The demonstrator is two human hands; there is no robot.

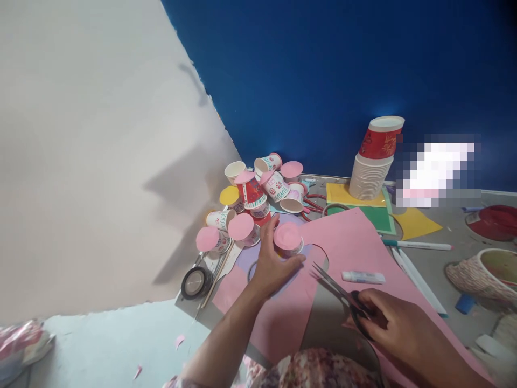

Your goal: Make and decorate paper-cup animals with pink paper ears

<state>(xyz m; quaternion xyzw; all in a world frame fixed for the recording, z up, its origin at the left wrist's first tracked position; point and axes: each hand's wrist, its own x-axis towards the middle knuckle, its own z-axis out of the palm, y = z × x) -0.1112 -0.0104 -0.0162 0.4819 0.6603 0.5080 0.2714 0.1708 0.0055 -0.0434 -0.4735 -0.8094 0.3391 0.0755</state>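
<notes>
My left hand rests on the pink paper sheet and touches a small paper cup capped with a pink paper disc. My right hand grips black-handled scissors, whose blades point up-left toward the cup. A round hole is cut out of the pink sheet just right of the cup. Behind the left hand lies a pile of decorated paper cups, several with pink disc lids.
A tall stack of paper cups stands at the back on yellow and green paper. A glue stick, pens, a tape roll, a red lid and a woven basket lie around. Blue wall behind.
</notes>
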